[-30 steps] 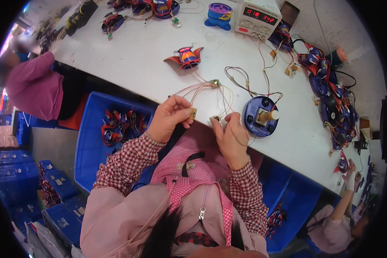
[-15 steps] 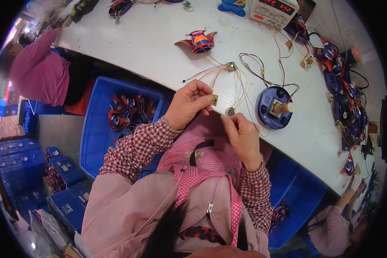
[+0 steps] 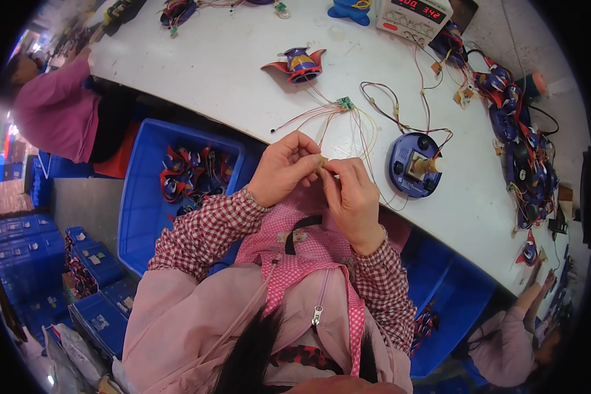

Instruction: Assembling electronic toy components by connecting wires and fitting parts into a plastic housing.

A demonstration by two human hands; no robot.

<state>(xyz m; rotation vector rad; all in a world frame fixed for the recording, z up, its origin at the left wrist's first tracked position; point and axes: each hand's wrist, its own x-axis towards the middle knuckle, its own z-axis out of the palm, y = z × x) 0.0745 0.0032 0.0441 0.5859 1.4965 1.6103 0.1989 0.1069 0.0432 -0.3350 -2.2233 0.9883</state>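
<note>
Over the table's near edge, my left hand (image 3: 284, 172) pinches a small tan circuit board (image 3: 322, 163) between thumb and fingers. My right hand (image 3: 356, 205) meets it there, its thumb and forefinger closed at the board's edge; the fingertips hide most of the board. Thin wires run from there up to a green circuit board (image 3: 345, 103) lying on the table. Further off is a purple and orange toy part (image 3: 301, 64) with red wing-like flaps, wired to the green board. To the right of my hands sits a round dark-blue base (image 3: 400, 172).
A power supply (image 3: 412, 18) with red digits stands at the back, beside a blue figure (image 3: 350, 10). Wired toy parts (image 3: 522, 154) pile along the right side. Blue bins (image 3: 130, 220) with toy parts flank me. One person (image 3: 58, 111) sits at left, another (image 3: 505, 341) at lower right.
My right hand has moved left and up to meet my left hand at the small tan board. The round metal piece beside it is now hidden. The supply's red digits have changed.
</note>
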